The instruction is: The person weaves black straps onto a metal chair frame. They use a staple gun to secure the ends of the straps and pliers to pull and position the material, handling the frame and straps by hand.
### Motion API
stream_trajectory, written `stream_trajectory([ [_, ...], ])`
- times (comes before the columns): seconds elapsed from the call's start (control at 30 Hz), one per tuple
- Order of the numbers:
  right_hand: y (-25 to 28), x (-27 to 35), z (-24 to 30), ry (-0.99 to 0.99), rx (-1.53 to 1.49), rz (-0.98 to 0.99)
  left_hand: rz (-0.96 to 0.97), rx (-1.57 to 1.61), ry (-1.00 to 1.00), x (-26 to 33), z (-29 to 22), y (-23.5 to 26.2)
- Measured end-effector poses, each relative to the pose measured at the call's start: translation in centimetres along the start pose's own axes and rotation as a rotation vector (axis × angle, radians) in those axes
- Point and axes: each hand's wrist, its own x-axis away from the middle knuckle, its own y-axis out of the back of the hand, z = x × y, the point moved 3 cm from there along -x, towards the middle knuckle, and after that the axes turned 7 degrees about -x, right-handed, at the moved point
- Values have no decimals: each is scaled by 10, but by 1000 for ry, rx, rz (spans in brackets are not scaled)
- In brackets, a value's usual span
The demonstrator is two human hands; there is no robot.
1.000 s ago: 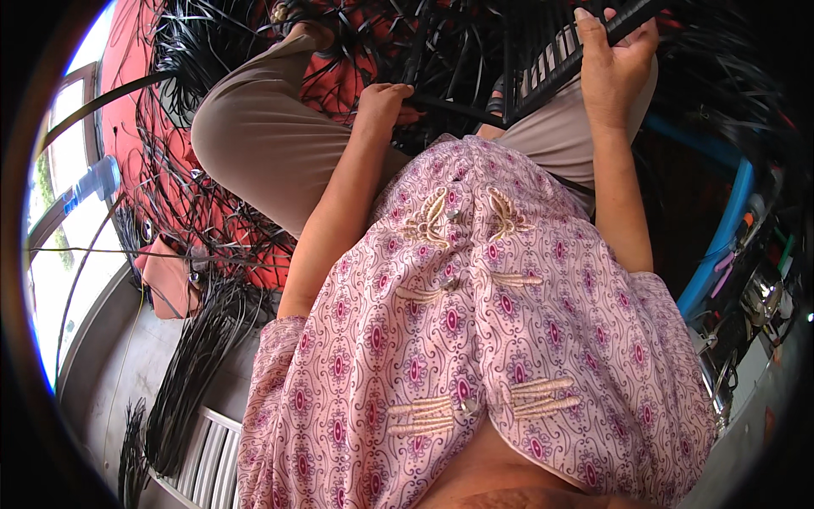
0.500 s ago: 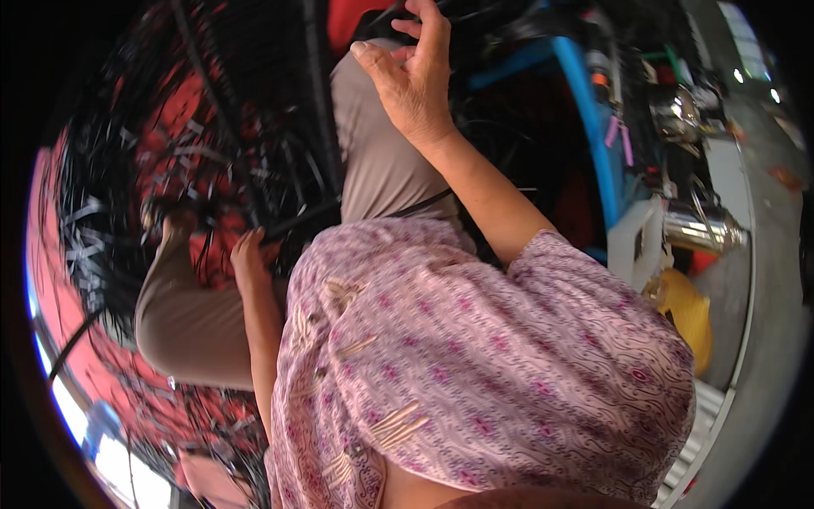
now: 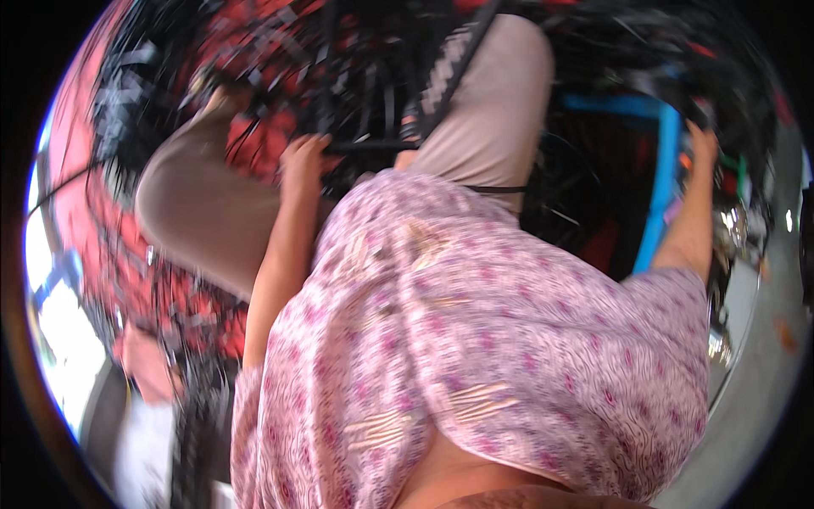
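Patterned shirt (image 3: pixel 509 339) is filling near view; left hand (image 3: pixel 305 154) is gripping the black frame (image 3: pixel 369 147), which is sitting between the bent legs (image 3: pixel 208 199); right hand (image 3: pixel 702 142) is showing just right of the blue bar (image 3: pixel 667 161), blurred, can't tell if open or holding; farther out, loose black strips (image 3: pixel 127 93) are lying tangled over red covering (image 3: pixel 80 182)

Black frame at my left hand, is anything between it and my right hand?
Yes: in the head view, the bent right leg and then the blue rail lie between the black frame and the right hand.
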Motion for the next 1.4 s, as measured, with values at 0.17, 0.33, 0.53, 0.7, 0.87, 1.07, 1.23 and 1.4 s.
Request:
stream_trajectory([
  [0.17,-19,-25,-8,58,-268,53,-134,-41,82,17,-3,-3],
  [0.33,12,12,24,157,-144,-266,-158,-30,96,11,2,-7],
  [0.53,107,100,67,169,-1076,-208,-177,-56,98,7,0,-7],
  [0.7,191,284,222,133,-1691,611,-164,6,89,9,6,-3],
  [0.87,171,418,360,279,-1406,789,-127,-8,105,11,-5,-16],
  [1.07,74,448,478,551,-909,1463,-136,72,67,-2,0,-38],
  [1.23,16,431,493,379,-827,1641,-155,119,53,1,6,-64],
  [1.4,14,417,506,301,-769,1702,-168,91,79,11,-3,-82],
])
